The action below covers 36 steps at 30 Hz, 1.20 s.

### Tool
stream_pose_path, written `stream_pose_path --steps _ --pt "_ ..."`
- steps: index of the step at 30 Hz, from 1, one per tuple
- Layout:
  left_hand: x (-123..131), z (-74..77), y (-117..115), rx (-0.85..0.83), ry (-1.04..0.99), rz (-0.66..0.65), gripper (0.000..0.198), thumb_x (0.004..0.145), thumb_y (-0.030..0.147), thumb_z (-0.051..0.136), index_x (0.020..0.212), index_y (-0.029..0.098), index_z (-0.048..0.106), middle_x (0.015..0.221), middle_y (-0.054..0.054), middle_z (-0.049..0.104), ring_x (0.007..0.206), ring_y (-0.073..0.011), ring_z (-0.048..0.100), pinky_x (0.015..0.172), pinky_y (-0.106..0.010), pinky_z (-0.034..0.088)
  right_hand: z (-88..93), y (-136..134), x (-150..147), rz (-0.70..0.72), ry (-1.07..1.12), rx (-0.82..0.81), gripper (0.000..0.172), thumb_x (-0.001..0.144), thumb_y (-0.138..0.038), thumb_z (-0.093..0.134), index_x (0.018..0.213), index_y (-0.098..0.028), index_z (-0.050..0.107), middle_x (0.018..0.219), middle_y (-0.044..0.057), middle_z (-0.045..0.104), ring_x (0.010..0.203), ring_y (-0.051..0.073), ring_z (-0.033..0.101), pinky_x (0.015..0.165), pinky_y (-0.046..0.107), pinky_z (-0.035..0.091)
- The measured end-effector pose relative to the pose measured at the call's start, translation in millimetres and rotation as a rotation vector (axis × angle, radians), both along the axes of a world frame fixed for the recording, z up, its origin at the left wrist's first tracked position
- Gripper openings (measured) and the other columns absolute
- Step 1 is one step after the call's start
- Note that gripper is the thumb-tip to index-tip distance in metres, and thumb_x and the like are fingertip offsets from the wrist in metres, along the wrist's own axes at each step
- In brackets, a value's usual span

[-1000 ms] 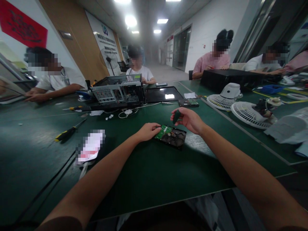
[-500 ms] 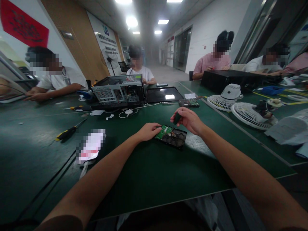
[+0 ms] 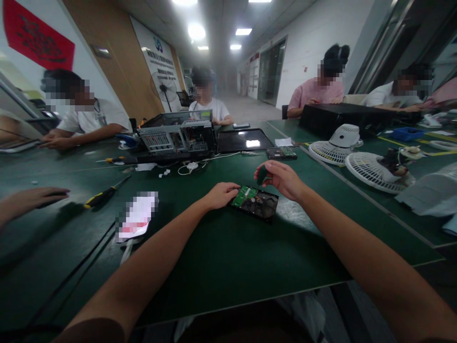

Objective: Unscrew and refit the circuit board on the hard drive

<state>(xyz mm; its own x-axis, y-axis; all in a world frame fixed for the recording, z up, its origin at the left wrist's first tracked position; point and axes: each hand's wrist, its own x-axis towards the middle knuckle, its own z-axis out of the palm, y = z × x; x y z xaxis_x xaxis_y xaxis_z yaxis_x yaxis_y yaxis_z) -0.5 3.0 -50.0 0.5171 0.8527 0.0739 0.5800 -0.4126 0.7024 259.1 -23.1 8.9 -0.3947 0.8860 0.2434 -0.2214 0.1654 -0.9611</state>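
- The hard drive (image 3: 255,202) lies flat on the green table mat (image 3: 221,267), roughly mid-table and just ahead of the person. It's circuit-board side up, with the green board at its far-left end.
- The left hand (image 3: 221,194) is at the drive's left edge, fingers curled and tips on the green board corner. Honestly can't tell if it's pinching the edge or just pressing down on it.
- The right hand (image 3: 282,178) hovers just above the drive's far-right side, clenched around a dark tool handle (image 3: 262,174). The handle points down toward the drive, but the tip is hidden, so no idea whether it touches.
- Left of the drive, well apart, there's a pink-and-white paper (image 3: 137,216) (blurred out) lying on the mat.
- A yellow-and-black screwdriver (image 3: 103,194) lies further left and a bit farther away.
- Another person's hand (image 3: 34,197) rests flat on the table at the left edge, near that screwdriver's handle.
- Far side of the table: an open computer case (image 3: 176,136) with a white cable (image 3: 191,166) in front of it.
- A black panel (image 3: 243,139) lies flat just right of the case.
- A second drive (image 3: 281,153) sits right of the panel, on the near side.
- Off to the right are two white fan grilles (image 3: 371,169), one with its motor housing on top.
- Other people sit around the far edges, hands on the table.
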Motion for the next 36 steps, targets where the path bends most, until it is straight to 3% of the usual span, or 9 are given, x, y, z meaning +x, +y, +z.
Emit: stream_pose_path --steps 5,11,16,25,31,36 --pt "-0.2 0.9 -0.9 -0.068 -0.033 -0.009 0.047 0.095 0.033 0.050 0.133 0.013 0.066 0.078 -0.003 0.072 0.062 -0.0159 0.062 0.062 -0.027 0.049 -1.6 0.2 0.4 -0.009 0.047 -0.001 0.019 0.092 -0.040 0.068 0.095 -0.022 0.064 0.106 0.008 0.073 0.093 0.021 0.068 0.063 0.030 0.052" --pt "-1.5 0.7 0.5 -0.086 -0.036 -0.017 0.049 0.092 0.032 0.052 0.135 0.013 0.065 0.076 -0.002 0.071 0.058 -0.0150 0.060 0.059 -0.027 0.047 -2.2 2.2 0.9 0.008 0.063 -0.034 0.028 0.095 -0.039 0.062 0.117 -0.023 0.066 0.104 0.009 0.073 0.096 0.022 0.068 0.066 0.030 0.052" --pt "-0.8 2.8 -1.7 -0.115 -0.040 -0.019 0.049 0.093 0.031 0.052 0.136 0.011 0.064 0.075 -0.002 0.069 0.054 -0.0128 0.055 0.054 -0.025 0.043 -3.7 6.4 2.3 0.008 0.065 -0.077 0.031 0.095 -0.042 0.056 0.108 -0.018 0.072 0.106 0.013 0.072 0.099 0.024 0.066 0.066 0.032 0.052" --pt "-0.2 -4.9 1.2 -0.140 -0.097 0.021 0.047 0.099 0.035 0.045 0.133 0.012 0.065 0.068 0.000 0.061 0.049 -0.0122 0.051 0.048 -0.024 0.040 -2.5 3.0 3.3 -0.003 0.041 -0.016 0.019 0.091 -0.038 0.068 0.098 -0.020 0.069 0.108 0.009 0.073 0.095 0.021 0.067 0.067 0.030 0.054" --pt "-1.5 -0.7 -0.5 -0.092 -0.067 -0.037 0.048 0.097 0.037 0.053 0.136 0.011 0.064 0.074 -0.002 0.068 0.054 -0.0127 0.053 0.057 -0.026 0.043 -2.7 0.9 0.9 -0.015 0.061 -0.019 0.019 0.090 -0.039 0.071 0.093 -0.022 0.063 0.107 0.008 0.074 0.094 0.021 0.069 0.066 0.030 0.054" --pt "-2.1 2.5 -1.9 -0.055 -0.031 -0.040 0.048 0.097 0.037 0.054 0.136 0.011 0.064 0.083 -0.005 0.072 0.061 -0.0147 0.058 0.063 -0.027 0.046 -3.3 2.5 1.4 -0.024 0.075 -0.027 0.024 0.091 -0.040 0.068 0.109 -0.024 0.066 0.103 0.007 0.074 0.093 0.021 0.069 0.065 0.030 0.053"
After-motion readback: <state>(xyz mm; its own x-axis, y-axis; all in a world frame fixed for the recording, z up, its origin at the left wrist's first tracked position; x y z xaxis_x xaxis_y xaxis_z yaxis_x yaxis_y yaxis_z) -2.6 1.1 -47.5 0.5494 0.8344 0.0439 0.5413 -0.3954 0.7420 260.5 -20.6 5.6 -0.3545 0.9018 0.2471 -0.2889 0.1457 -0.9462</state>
